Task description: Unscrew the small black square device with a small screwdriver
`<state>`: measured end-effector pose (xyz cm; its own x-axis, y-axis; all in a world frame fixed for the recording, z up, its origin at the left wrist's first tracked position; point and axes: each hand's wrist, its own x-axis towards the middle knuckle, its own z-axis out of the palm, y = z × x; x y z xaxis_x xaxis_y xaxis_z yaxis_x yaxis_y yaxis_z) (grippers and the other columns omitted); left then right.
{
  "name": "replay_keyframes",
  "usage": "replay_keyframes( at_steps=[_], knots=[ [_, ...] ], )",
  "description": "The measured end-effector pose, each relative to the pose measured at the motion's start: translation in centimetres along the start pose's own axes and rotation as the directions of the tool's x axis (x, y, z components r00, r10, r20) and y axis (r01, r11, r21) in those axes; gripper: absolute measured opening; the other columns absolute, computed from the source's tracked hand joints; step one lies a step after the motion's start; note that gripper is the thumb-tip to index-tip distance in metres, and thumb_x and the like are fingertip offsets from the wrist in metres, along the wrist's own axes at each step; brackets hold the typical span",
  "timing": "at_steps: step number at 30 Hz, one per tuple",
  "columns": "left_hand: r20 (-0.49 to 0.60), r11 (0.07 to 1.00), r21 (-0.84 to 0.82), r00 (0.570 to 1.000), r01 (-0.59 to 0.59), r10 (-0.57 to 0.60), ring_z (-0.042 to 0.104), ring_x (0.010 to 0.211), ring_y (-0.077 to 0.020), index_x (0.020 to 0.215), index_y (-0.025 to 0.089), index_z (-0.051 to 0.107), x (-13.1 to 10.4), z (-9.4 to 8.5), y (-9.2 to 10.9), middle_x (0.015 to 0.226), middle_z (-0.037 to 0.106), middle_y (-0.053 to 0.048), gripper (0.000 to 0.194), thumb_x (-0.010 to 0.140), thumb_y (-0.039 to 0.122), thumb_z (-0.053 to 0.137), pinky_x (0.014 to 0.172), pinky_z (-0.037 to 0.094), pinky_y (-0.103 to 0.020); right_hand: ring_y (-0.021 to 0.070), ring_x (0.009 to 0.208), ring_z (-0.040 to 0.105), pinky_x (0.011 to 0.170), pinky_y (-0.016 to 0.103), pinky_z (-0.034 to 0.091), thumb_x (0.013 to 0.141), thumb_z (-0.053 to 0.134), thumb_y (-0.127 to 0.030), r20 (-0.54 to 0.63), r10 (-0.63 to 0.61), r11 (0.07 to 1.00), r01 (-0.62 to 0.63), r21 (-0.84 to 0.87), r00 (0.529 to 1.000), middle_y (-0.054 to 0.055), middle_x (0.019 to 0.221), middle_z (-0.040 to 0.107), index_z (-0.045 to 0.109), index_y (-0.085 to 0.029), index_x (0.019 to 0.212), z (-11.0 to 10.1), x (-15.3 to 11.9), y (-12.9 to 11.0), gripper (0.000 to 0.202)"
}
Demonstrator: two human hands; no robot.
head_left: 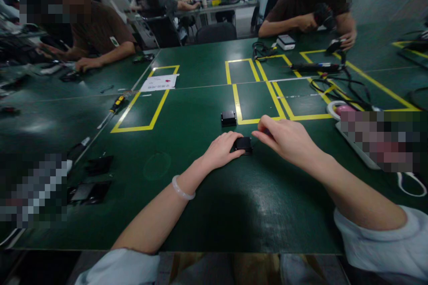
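A small black block (244, 144) rests on the green table, with my left hand (224, 149) closed round its left side, fingers behind and thumb in front. Just to the right of it, my right hand (284, 140) hovers with thumb and index finger brought near each other; whether anything tiny sits between them is too small to tell. A second black block (228, 118) stands a little farther back, untouched, beside the yellow tape.
The green table (200, 213) carries yellow tape outlines. A screwdriver (117, 104), a paper sheet (159, 82) and black parts (88, 191) lie left. Cables (354, 89) and a tape roll (334, 109) lie right. People sit across the table.
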<state>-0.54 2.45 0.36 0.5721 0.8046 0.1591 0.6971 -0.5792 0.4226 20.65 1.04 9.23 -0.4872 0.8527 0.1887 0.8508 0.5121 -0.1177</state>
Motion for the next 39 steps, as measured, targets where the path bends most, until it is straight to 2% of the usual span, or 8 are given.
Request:
replay_keyframes(
  at_steps=[8,14,20,27,32,36,39],
  knots=[
    [-0.001,1.0,-0.001,1.0,0.002,-0.002,0.056,0.098,-0.0232,0.117,0.021,0.049,0.01,0.01,-0.06,0.108,0.058,-0.006,0.036,0.088,0.041,0.058,0.086,0.047,-0.037,0.0175,0.065,0.059,0.056,0.027,0.029,0.093,0.038,-0.029,-0.009,0.002,0.999,-0.001,0.033,1.0,0.003,0.078,0.065,0.048,-0.019,0.101,-0.34,-0.23,-0.34,0.017],
    [-0.006,1.0,-0.01,1.0,0.004,-0.004,0.056,0.099,-0.0233,0.118,0.021,0.05,0.02,-0.03,-0.01,0.108,0.059,-0.006,0.036,0.088,0.041,0.058,0.086,0.047,-0.038,0.0194,0.065,0.059,0.054,0.027,0.027,0.095,0.037,-0.04,0.014,0.002,1.0,-0.002,-0.018,1.0,0.003,0.072,0.063,0.049,-0.02,0.092,-0.28,-0.12,-0.3,0.024],
    [-0.007,1.0,0.001,1.0,0.003,-0.003,0.056,0.098,-0.0234,0.115,0.02,0.05,0.0,-0.02,0.05,0.108,0.059,-0.006,0.035,0.088,0.04,0.058,0.085,0.047,-0.037,0.0165,0.061,0.057,0.054,0.026,0.028,0.092,0.039,-0.03,-0.006,0.011,0.999,-0.01,0.039,1.0,0.002,0.076,0.064,0.046,-0.019,0.103,-0.14,-0.15,-0.25,0.017],
    [0.001,1.0,-0.007,1.0,0.0,0.0,0.056,0.099,-0.0231,0.117,0.021,0.05,0.02,-0.16,0.03,0.109,0.058,-0.006,0.036,0.088,0.04,0.058,0.086,0.047,-0.037,0.0182,0.065,0.058,0.053,0.026,0.027,0.095,0.038,-0.039,0.026,0.039,0.999,-0.039,0.031,0.999,0.002,0.075,0.063,0.047,-0.021,0.094,-0.3,0.07,-0.28,0.021],
    [0.006,1.0,0.0,1.0,0.008,-0.008,0.056,0.099,-0.0237,0.118,0.021,0.05,0.05,-0.13,0.05,0.109,0.058,-0.006,0.036,0.088,0.04,0.058,0.086,0.047,-0.038,0.0181,0.062,0.057,0.052,0.027,0.026,0.096,0.034,-0.035,0.048,0.054,0.998,-0.056,0.036,0.997,0.002,0.073,0.063,0.046,-0.02,0.1,-0.28,0.25,0.04,0.02],
    [-0.001,1.0,0.001,1.0,-0.001,0.001,0.056,0.099,-0.0235,0.118,0.021,0.049,-0.01,-0.08,0.06,0.109,0.058,-0.006,0.036,0.088,0.04,0.057,0.086,0.047,-0.037,0.0172,0.062,0.056,0.052,0.026,0.026,0.092,0.039,-0.029,0.039,0.03,0.997,-0.033,0.068,0.999,0.001,0.075,0.063,0.044,-0.02,0.104,-0.52,0.36,0.01,0.016],
    [-0.004,1.0,-0.004,1.0,0.0,0.0,0.056,0.1,-0.0234,0.118,0.021,0.049,-0.03,-0.04,0.05,0.109,0.058,-0.006,0.037,0.088,0.04,0.058,0.087,0.047,-0.037,0.0173,0.063,0.057,0.052,0.026,0.025,0.091,0.041,-0.033,0.031,0.02,0.998,-0.022,0.055,0.999,0.001,0.075,0.063,0.045,-0.021,0.1,-0.6,0.45,-0.24,0.015]
  ],
)
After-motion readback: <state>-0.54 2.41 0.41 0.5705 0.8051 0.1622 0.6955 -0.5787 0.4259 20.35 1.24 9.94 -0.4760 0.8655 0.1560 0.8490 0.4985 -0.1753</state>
